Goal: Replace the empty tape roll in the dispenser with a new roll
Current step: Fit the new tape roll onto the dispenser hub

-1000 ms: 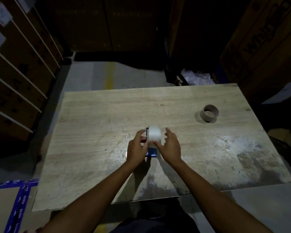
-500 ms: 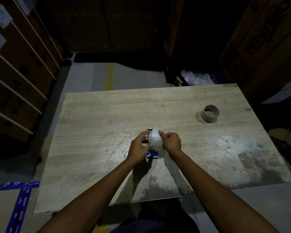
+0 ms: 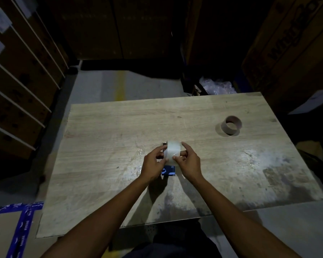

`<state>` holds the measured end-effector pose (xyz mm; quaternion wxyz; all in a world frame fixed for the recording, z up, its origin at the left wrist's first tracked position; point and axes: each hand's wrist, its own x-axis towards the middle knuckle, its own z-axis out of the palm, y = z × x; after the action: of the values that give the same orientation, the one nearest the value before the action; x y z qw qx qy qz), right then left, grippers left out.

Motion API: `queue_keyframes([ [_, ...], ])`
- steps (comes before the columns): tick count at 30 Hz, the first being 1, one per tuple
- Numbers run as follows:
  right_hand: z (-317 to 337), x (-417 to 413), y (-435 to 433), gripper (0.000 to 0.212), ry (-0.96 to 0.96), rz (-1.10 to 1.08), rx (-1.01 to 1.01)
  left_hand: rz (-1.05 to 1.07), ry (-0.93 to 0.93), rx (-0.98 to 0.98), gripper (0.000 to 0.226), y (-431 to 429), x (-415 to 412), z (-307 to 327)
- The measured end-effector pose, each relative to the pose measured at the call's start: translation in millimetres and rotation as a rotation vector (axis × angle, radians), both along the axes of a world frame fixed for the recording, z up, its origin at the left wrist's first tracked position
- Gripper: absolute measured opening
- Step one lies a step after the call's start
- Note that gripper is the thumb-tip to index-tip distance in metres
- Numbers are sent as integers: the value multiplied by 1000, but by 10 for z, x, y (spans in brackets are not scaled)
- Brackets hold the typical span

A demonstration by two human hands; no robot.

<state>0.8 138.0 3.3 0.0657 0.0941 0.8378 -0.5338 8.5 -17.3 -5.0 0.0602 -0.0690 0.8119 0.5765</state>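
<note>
**Both hands on new tape roll at dispenser**

Left hand (image 3: 153, 165) and right hand (image 3: 189, 164) pinch the clear tape roll (image 3: 172, 150) from either side, fingers curled closed onto its rim. Roll stands on edge between the fingertips. Blue dispenser (image 3: 168, 170) sits just below the fingers, mostly hidden by both hands and the roll; can't tell if the roll is seated. Empty cardboard core (image 3: 231, 125) lies well off to the right of the right fingers, on the wooden table (image 3: 104, 138). Nothing between core and hands.
</note>
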Motion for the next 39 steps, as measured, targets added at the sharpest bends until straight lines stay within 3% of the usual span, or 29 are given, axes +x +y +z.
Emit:
queue_keyframes([
  [5, -6, 69, -42, 34, 150, 91, 252, 7, 44, 4, 50, 6, -20, 34],
  [11, 33, 82, -68, 21, 271, 125, 459, -17, 87, -110, 43, 1, -33, 23],
  [16, 45, 62, -43, 18, 292, 158, 590, -83, 318, -490, 26, -5, -15, 21],
  [23, 19, 2, -17, 23, 254, 210, 646, -329, 499, -796, 19, -46, -84, 150],
  [33, 56, -16, -12, 18, 257, 250, 713, -450, 578, -862, 23, -26, -172, 269],
  [39, 66, 23, -77, 13, 312, 200, 801, -483, 591, -876, 13, -71, -223, 275],
])
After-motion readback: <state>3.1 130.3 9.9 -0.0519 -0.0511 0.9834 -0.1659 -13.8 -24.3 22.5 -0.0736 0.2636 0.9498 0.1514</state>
